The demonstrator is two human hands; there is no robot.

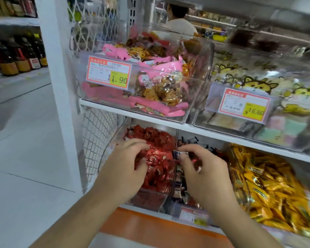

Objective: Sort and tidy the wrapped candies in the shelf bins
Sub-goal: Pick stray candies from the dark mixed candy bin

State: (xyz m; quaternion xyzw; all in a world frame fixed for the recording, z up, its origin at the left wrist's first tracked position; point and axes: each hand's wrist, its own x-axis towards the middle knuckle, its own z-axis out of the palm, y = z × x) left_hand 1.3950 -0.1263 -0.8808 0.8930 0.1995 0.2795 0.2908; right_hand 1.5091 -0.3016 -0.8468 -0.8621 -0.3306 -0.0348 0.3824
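Note:
On the lower shelf a clear bin holds a heap of red wrapped candies. My left hand rests on that heap with its fingers curled into the candies. Beside it a narrow bin holds dark wrapped candies. My right hand hovers over the divider between the two bins and pinches one dark, silvery wrapped candy between thumb and fingertips. Whether the left hand grips a candy is hidden.
A bin of gold wrapped candies fills the lower right. The upper shelf carries a bin of pink packets and a bin of cat-print packets with price tags. A person stands behind the shelf; bottles stand far left.

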